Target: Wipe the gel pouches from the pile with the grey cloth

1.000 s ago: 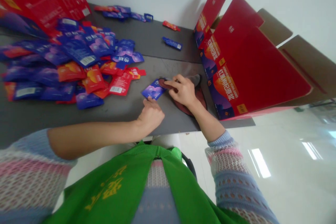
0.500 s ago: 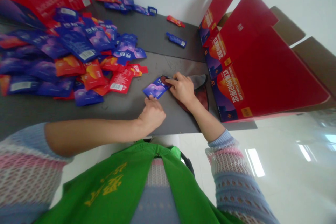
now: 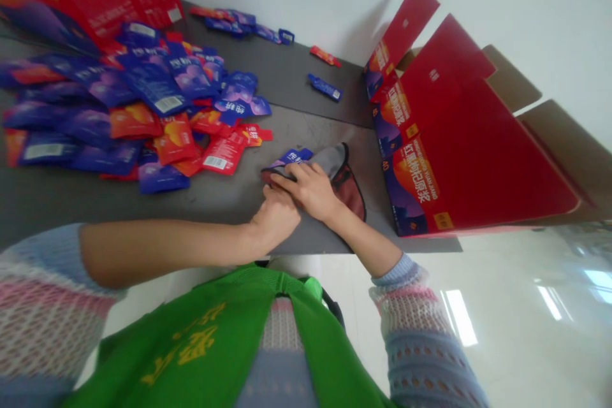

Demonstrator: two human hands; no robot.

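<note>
A blue-purple pouch (image 3: 297,155) lies flat on the grey table, mostly covered by a two-sided cloth (image 3: 335,158), grey and reddish brown with a dark edge. My right hand (image 3: 313,192) presses this cloth over the pouch, fingers bent and close together. Just below, my left hand (image 3: 276,220) is closed, with its thumb and finger at the pouch's near corner; the cloth and fingers hide the exact grip. To the left is a heap of blue and red pouches (image 3: 162,92), the closest being a red pouch (image 3: 224,152).
On the right stand red cartons (image 3: 430,159) with raised flaps. Another red carton (image 3: 105,3) is at the back left. Toward the wall lie a row of pouches (image 3: 234,22), a small red pouch (image 3: 325,55) and a blue pouch (image 3: 325,87).
My right hand has slid left and toward me with the cloth, which now covers most of the pouch. My left hand stays at the near corner. The view has shifted slightly.
</note>
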